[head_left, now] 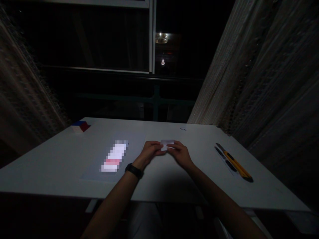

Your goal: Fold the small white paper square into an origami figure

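A small piece of white paper point(167, 142) is held up just above the white table point(199, 139), between my two hands. My left hand point(152, 149), with a dark band on its wrist, pinches the paper's left side with the thumb in front. On the opposite side, my right hand point(181, 153) grips the paper, its thumb also on the near face. The fingers behind the paper are partly hidden. Dim light makes any folds in it hard to make out.
To the left, a lit phone point(114, 157) with a blurred screen lies on a pale sheet point(93, 174). A red, white and blue block point(80, 126) sits at the back left. Rightward lie a yellow utility knife point(238, 166) and a slim dark knife point(225, 159). Small scraps point(183, 128) lie at the back.
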### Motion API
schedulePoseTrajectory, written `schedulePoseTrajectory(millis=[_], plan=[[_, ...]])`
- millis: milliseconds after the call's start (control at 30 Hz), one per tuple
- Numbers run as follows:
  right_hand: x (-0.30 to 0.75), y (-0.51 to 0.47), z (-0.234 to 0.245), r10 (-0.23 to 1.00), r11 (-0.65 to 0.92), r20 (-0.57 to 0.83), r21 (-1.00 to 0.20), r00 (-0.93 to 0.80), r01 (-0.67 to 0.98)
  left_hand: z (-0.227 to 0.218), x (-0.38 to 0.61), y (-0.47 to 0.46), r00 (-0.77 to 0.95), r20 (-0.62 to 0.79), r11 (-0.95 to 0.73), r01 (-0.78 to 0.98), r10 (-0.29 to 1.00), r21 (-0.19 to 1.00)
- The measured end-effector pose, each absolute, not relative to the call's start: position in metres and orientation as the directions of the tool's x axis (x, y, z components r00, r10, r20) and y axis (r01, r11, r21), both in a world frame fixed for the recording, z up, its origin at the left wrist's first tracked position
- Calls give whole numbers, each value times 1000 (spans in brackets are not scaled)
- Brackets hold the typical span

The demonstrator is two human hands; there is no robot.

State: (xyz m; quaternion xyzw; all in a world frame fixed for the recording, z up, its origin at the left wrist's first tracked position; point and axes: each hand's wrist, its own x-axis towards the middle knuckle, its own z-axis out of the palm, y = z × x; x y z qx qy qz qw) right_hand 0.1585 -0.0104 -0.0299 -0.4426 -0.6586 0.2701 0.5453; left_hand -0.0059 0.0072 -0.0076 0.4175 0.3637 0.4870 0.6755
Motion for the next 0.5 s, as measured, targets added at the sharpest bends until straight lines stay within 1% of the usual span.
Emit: schedulePoseTrajectory(millis=[300,400,500], plan=[[159,-9,-30,879,470,476,-849,-33,241,-3,-8,7,315,-108,221,-352,943,909],[160,-8,-29,901,431,433,-878,-38,208,-1,-8,6,338,-108,231,-347,935,909],[161,-7,-29,929,369,367,-920,-44,133,0,-7,6,337,-122,245,-352,933,903]])
